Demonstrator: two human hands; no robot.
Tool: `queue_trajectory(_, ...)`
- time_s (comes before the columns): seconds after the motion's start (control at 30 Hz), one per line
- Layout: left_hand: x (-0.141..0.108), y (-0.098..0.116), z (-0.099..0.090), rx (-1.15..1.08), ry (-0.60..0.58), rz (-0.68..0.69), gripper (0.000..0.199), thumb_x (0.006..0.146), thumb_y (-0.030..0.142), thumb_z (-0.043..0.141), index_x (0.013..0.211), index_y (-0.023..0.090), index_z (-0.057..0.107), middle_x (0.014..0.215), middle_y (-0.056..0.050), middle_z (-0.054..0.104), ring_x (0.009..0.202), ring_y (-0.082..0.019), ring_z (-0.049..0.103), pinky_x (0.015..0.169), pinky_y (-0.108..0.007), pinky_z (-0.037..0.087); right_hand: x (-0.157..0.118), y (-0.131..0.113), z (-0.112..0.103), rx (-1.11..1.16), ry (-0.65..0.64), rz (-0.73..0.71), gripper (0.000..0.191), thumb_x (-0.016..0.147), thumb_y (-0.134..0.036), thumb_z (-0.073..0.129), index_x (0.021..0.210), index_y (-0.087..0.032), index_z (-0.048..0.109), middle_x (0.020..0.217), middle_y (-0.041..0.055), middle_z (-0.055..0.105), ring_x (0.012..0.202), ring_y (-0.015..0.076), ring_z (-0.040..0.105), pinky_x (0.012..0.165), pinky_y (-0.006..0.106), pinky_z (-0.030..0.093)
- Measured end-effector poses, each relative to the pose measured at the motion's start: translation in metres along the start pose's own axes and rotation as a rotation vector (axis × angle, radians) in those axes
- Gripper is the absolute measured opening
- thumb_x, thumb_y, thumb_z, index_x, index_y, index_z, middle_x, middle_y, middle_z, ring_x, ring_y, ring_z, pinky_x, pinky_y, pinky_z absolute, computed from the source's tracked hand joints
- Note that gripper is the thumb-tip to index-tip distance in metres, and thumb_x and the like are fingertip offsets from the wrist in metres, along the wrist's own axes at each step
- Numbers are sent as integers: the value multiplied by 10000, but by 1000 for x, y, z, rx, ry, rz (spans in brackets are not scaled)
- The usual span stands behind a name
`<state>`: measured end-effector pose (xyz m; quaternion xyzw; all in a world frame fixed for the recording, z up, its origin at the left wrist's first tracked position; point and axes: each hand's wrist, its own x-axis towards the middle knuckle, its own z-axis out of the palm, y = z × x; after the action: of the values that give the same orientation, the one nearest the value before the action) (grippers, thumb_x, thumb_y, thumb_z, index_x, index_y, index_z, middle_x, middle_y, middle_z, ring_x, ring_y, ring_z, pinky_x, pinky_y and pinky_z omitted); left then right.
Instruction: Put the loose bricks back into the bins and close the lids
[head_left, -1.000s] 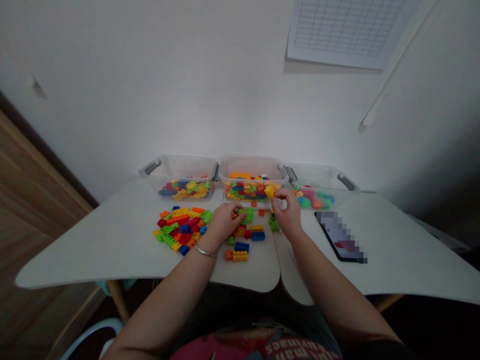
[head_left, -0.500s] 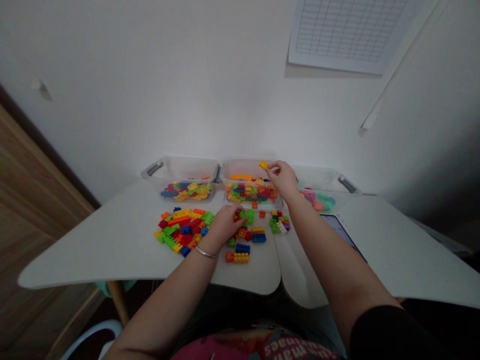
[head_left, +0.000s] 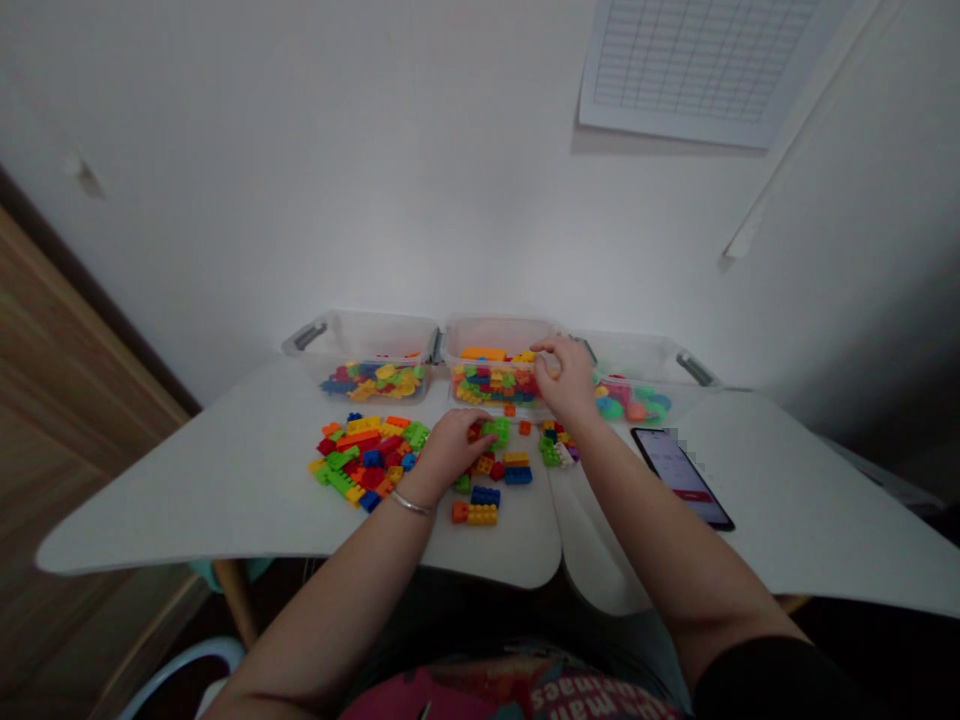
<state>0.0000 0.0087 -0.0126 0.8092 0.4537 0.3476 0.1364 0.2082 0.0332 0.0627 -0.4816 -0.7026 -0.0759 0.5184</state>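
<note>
Lowered since the previous frame, the right hand (head_left: 568,380) hangs at the right end of the middle bin (head_left: 499,337), along the desk's (head_left: 195,480) far edge; fingers parted, yellow brick gone from them, presumably dropped inside. Left hand (head_left: 452,448) curls at green bricks (head_left: 497,433); whether pinching, unclear.

Left grip (head_left: 454,447) among bricks (head_left: 498,432), right grip (head_left: 568,375) near bin (head_left: 499,335)

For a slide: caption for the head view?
Left grip among loose bricks, right grip open by the middle bin; phone on the table.
</note>
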Motion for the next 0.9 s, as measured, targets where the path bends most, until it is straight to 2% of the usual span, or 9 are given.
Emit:
queue_trajectory(0.13,0,1,1,-141,61,-29,316,803,216,719,1109,185,643,995,-75,733,964,-232,681,903,-401,538,-44,-14,2,84,-128,-109,163,851,-199,530,938,-231,664,1002,82,724,1014,262,627,967,440,462)
queue_trajectory(0.3,-2,5,0,-293,55,-44,325,838,240,683,1146,190,593,1042,-75,735,1006,-218,697,931,-386,537,-81,-11,15,125,-258,-61,269,803,-159,576,1050,-226,662,1061,88,720,1027,270,628,947,460,479)
queue_trajectory(0.43,-4,8,-2,-301,7,-53,324,858,263,661,1169,211,585,1000,-49,751,1000,-212,708,932,-376,541,-91,-8,19,144,-322,-35,316,787,-131,604,1077,-239,668,1065,80,721,1035,266,628,946,461,487)
queue_trajectory(0.6,-6,8,-1,-207,-6,-23,360,848,255,667,1198,210,594,1150,-79,726,1082,-229,681,966,-388,528,-99,-9,19,150,-379,-57,349,781,-112,618,1103,-235,671,1068,86,723,1012,269,630,923,460,499)
queue_trajectory(0.73,-6,9,0,-192,-36,-35,402,850,245,662,1242,219,582,1200,-82,712,1079,-229,684,965,-393,532,-102,-10,20,130,-383,-56,359,772,-96,617,1092,-250,671,1066,78,724,1016,269,630,931,466,495)
queue_trajectory(0.9,-3,8,-1,-162,-27,16,391,863,234,640,1249,196,593,1100,-83,735,1049,-234,682,967,-404,526,-102,-8,21,88,-341,10,276,755,-147,656,1016,-236,660,991,86,715,957,278,630,863,453,517)
